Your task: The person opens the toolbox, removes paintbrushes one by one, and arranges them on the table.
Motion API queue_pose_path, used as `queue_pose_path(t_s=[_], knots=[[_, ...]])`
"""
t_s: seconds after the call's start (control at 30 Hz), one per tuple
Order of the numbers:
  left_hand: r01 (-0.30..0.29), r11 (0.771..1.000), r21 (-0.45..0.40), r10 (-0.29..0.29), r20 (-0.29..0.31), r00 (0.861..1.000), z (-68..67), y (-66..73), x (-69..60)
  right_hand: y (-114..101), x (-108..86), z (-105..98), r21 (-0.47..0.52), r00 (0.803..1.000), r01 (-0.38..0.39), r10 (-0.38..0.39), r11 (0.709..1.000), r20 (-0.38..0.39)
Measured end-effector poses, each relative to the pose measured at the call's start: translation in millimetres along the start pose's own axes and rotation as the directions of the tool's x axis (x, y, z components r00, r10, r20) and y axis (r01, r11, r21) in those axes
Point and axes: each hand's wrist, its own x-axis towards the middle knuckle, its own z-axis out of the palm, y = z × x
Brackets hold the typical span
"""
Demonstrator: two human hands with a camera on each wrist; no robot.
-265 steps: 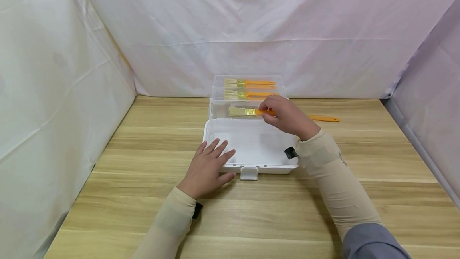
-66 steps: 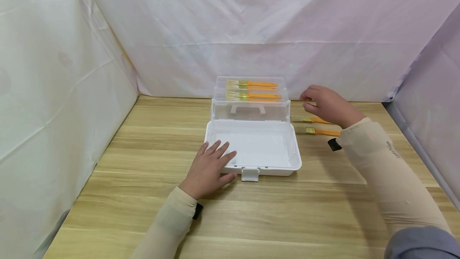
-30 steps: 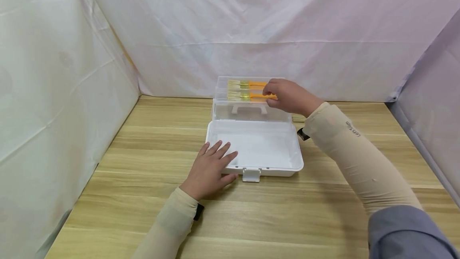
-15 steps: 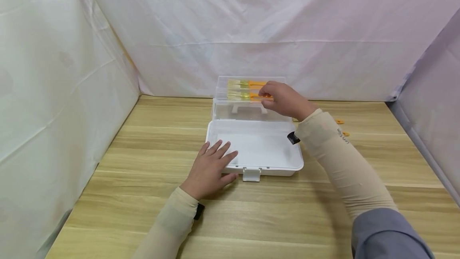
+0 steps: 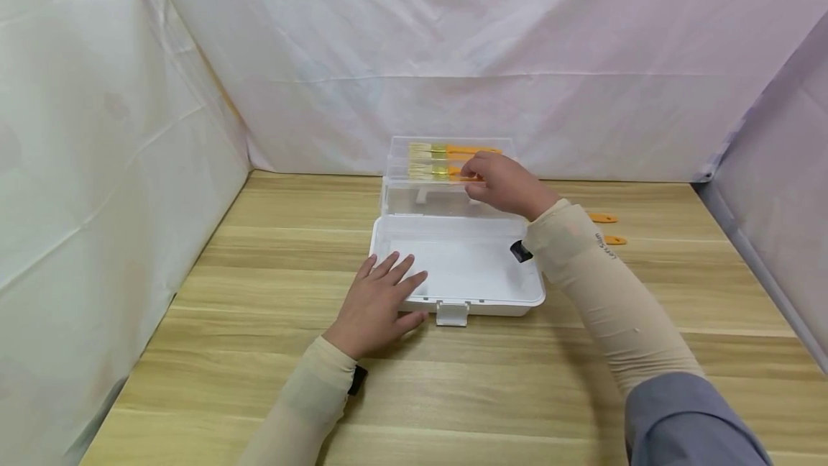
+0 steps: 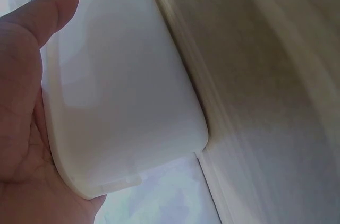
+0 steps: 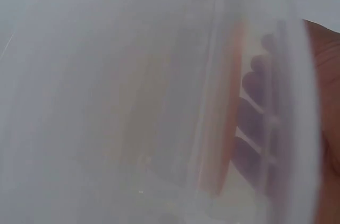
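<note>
A white plastic case point(image 5: 462, 265) stands open on the table, its clear lid point(image 5: 420, 200) leaning back behind it. On the lid's far part lie paintbrushes point(image 5: 440, 150) with orange handles, pale bristles pointing left. My right hand point(image 5: 507, 184) reaches over the lid, finger and thumb on the handle of the nearest of these paintbrushes. In the right wrist view, an orange handle point(image 7: 234, 107) and curled fingers point(image 7: 251, 118) appear hazily through clear plastic. My left hand point(image 5: 378, 304) rests on the case's front left corner, fingers spread, thumb along the front wall point(image 6: 122, 75).
To the right of the case, two orange handle ends point(image 5: 603, 218) show past my right sleeve on the wooden table point(image 5: 686, 279). A white latch point(image 5: 452, 313) juts from the case's front. White cloth point(image 5: 453, 34) hangs behind and at both sides.
One paintbrush went from my right hand to the table beside another. My right hand then came back left over the lid and lowered slightly to the nearest handle. My left hand stayed put.
</note>
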Motion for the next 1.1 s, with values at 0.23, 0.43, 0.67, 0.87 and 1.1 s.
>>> queue_pose_path(t_s=[0.23, 0.43, 0.67, 0.87, 1.1], knots=[[-0.001, 1.0, 0.009, 0.001, -0.004, 1.0, -0.8, 0.3, 0.2, 3.1, 1.6, 3.3, -0.015, 1.0, 0.027, -0.027, 1.0, -0.014], [0.004, 1.0, 0.006, -0.004, 0.007, 1.0, -1.2, 0.4, 0.2, 4.8, 3.3, 7.1, -0.011, 1.0, 0.013, -0.013, 1.0, 0.005], [0.003, 1.0, -0.005, -0.003, 0.01, 1.0, -0.4, 0.6, 0.5, 4.0, 2.7, 7.5, -0.022, 1.0, -0.003, 0.003, 1.0, 0.016], [0.002, 1.0, -0.002, -0.002, 0.0, 1.0, 0.0, 1.0, 0.4, 2.5, 1.2, 6.0, -0.026, 1.0, 0.014, -0.014, 1.0, -0.003], [0.004, 1.0, -0.014, -0.004, -0.006, 1.0, -0.3, 1.4, -0.1, 2.4, 0.4, 6.4, 0.002, 1.0, -0.01, 0.01, 1.0, -0.005]])
